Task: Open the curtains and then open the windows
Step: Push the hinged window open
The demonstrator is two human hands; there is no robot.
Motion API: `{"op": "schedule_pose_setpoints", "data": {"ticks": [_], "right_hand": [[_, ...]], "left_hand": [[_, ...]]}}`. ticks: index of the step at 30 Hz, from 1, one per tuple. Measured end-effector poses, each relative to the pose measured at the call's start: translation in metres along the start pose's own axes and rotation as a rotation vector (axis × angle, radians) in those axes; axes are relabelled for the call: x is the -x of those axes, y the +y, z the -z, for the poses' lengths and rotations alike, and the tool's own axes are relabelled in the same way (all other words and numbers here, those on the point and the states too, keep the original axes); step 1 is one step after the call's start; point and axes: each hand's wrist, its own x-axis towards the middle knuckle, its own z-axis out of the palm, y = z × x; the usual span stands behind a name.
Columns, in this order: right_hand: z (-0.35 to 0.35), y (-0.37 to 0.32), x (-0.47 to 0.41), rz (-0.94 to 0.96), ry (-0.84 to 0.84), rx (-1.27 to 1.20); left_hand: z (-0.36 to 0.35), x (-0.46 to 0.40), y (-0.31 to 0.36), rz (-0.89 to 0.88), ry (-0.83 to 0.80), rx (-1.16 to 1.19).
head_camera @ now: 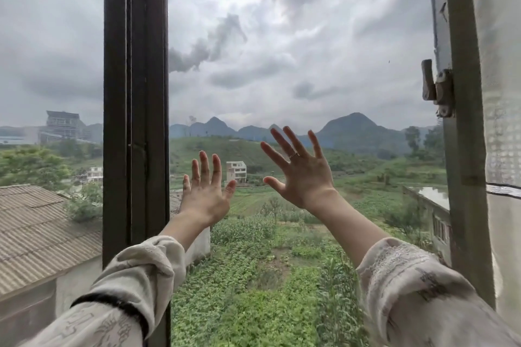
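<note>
Between upright window frames [135,93], both hands [301,175] spread, fingers [290,139] up.

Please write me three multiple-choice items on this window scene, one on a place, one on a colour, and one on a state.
1. Where is the window latch?
A. On the frame at the right
B. On the dark post at the left
C. In the left hand

2. What colour is the band at the left sleeve's cuff?
A. Red
B. Black
C. Yellow

3. How are the hands?
A. Both open, fingers spread, holding nothing
B. Both fisted
C. Both gripping the latch

Answers:
1 A: the latch sits on the right frame.
2 B: a black band edges the left cuff.
3 A: the left hand and right hand are splayed in the open gap.
</note>
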Motion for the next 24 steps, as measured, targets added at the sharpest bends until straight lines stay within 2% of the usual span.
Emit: {"op": "schedule_pose_setpoints", "data": {"ticks": [8, 11, 13, 15, 17, 19, 21, 24], "right_hand": [[0.009, 0.068, 0.040, -0.071, -0.052, 0.047], [0.017, 0.095, 0.063, -0.144, -0.106, 0.072], [0.023, 0.111, 0.074, -0.193, -0.133, 0.108], [0.033, 0.125, 0.084, -0.230, -0.164, 0.166], [0.044, 0.136, 0.090, -0.260, -0.166, 0.221], [0.053, 0.146, 0.097, -0.322, -0.125, 0.263], [0.060, 0.156, 0.104, -0.395, -0.094, 0.266], [0.067, 0.172, 0.116, -0.502, -0.092, 0.138]], "left_hand": [[-0.015, 0.005, 0.074, -0.113, -0.019, 0.080], [-0.017, 0.012, 0.103, -0.243, -0.040, 0.085], [-0.016, 0.017, 0.112, -0.369, 0.020, 0.101], [-0.012, 0.022, 0.114, -0.461, 0.187, 0.175], [-0.011, 0.024, 0.113, -0.415, 0.378, 0.274], [-0.013, 0.022, 0.114, -0.262, 0.439, 0.351], [-0.015, 0.019, 0.122, -0.119, 0.338, 0.456], [-0.018, 0.016, 0.142, -0.094, 0.242, 0.594]]}}
